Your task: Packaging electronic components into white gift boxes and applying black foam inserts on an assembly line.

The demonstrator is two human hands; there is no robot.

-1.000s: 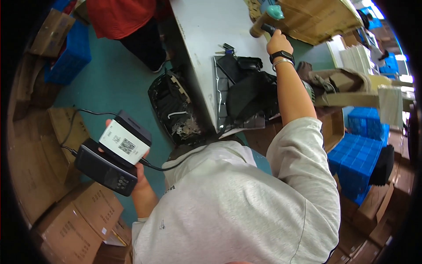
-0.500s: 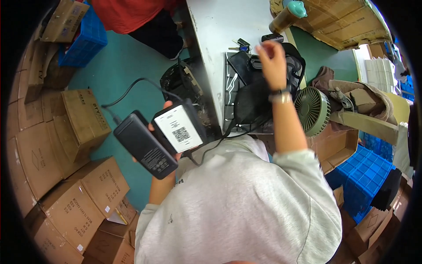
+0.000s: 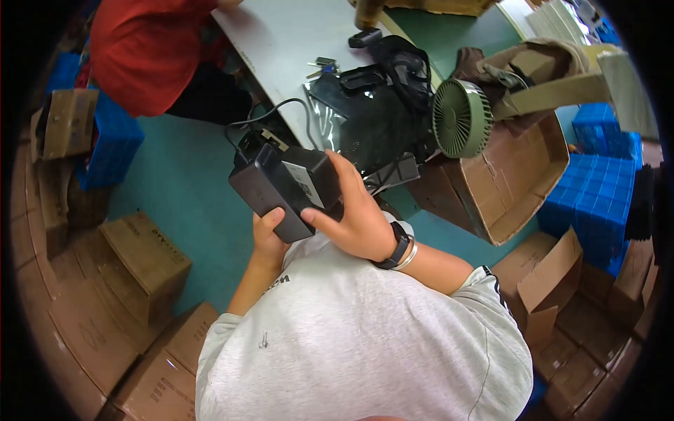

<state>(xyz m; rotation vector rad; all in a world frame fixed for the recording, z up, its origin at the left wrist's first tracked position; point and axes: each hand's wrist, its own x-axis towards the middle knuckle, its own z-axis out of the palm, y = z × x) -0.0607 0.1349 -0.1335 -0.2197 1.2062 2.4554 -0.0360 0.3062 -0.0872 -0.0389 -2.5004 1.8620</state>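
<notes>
A black power bank [image 3: 265, 188] is in my left hand [image 3: 269, 233], the thumb pressed along its near edge. Against it lies a black box-shaped device [image 3: 327, 179] with a white label, tilted so the label is seen at a slant. My right hand [image 3: 357, 216] is closed round that device, its thumb close to the power bank's corner. A dark cable [image 3: 288, 102] plugs into the power bank's far end and loops over toward the device. Both things are held up in front of my chest, beside the table edge. My left fingers are mostly hidden underneath.
On the white table [image 3: 263, 35] lie keys [image 3: 324, 67] and a black bag [image 3: 393, 91]. A green fan [image 3: 461, 119] stands right of them, above an open carton [image 3: 512, 175]. Blue crates [image 3: 590, 200] and stacked cartons [image 3: 144, 263] flank me. A person in red [image 3: 151, 56] is at far left.
My right hand has come back from over the bag and taken hold of the labelled device. The power bank and device have turned and moved toward the table, and the view has shifted.
</notes>
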